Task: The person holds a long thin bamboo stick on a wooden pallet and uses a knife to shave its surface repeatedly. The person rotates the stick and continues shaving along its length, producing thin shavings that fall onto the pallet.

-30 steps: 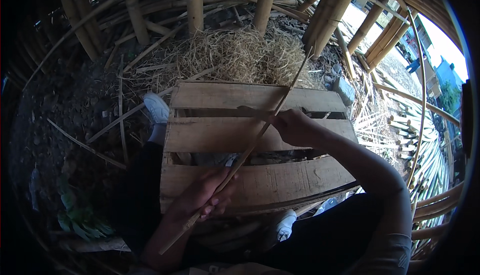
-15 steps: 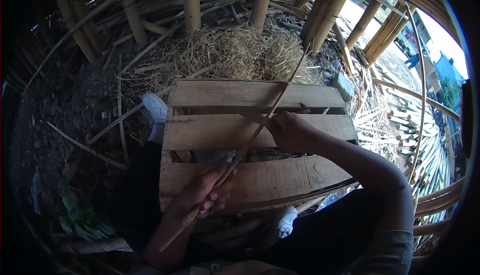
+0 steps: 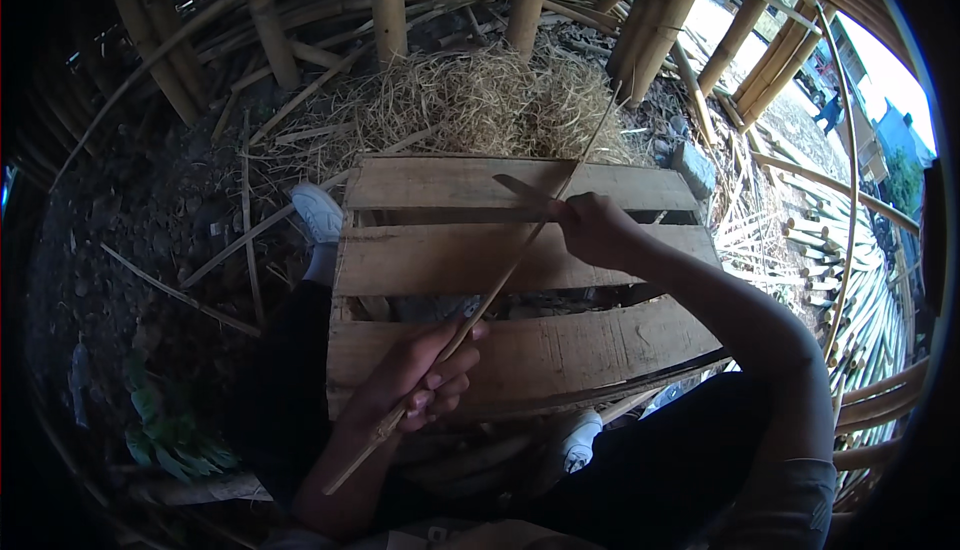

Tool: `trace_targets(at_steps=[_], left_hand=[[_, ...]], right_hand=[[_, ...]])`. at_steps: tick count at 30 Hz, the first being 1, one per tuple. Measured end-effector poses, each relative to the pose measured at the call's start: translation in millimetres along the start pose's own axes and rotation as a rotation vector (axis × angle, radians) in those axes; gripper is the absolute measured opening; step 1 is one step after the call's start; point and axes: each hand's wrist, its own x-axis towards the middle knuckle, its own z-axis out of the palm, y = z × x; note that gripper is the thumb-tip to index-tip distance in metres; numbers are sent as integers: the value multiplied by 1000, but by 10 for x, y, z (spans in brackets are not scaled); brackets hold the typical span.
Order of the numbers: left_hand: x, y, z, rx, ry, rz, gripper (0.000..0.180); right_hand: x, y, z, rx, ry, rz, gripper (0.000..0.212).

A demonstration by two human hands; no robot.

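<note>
A long thin bamboo strip runs slantwise from near my left forearm up past the far edge of a slatted wooden bench. My left hand is closed round its lower part, above the nearest slat. In my right hand is a knife, its blade pointing up and left across the strip. The blade lies against or just over the strip; I cannot tell which. The knife's handle is hidden inside my fist.
Behind the bench lies a heap of pale shavings, with upright bamboo posts beyond. Cut bamboo poles are piled at the right. A stone block sits by the bench's far right corner. Green leaves grow at lower left.
My right hand with the knife has moved up and away along the strip, and the blade now shows more clearly. My left hand keeps its hold on the strip.
</note>
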Motion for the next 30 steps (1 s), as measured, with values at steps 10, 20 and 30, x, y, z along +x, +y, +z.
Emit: trace_targets(at_steps=[10,20,30], left_hand=[[10,3,-128,-178,-114,-59,24],[-1,-64,-237,-327,-208,-31,20],[-13,-15,17,210,28,14,29]], right_hand=[[-154,-76,226,210,208,-235,42],[-215,-329,89,67,-82,-205,35],[-167,-125,107,-119,145,-458,43]])
